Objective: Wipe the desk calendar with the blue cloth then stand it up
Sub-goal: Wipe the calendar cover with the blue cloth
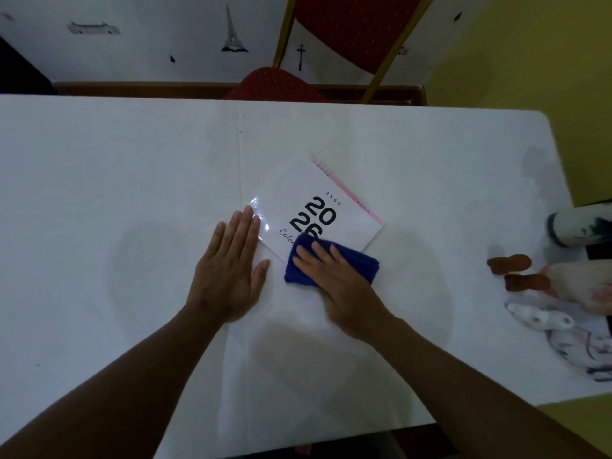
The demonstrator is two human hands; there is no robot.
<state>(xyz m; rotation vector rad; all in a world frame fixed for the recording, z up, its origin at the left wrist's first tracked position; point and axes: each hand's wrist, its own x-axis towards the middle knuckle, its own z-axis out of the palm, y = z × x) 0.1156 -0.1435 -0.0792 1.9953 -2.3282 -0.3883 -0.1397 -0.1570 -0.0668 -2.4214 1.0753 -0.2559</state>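
The desk calendar lies flat on the white table, turned at an angle, its white cover printed "2026" and a pink spiral edge at the far right. My left hand rests flat, fingers spread, with its fingertips on the calendar's left corner. My right hand presses the folded blue cloth down on the calendar's near corner, covering part of the print. The cloth overhangs onto the table.
A red chair stands behind the table's far edge. At the right edge lie plush toys, two small brown pieces and a white shoe. The table's right edge runs close to these.
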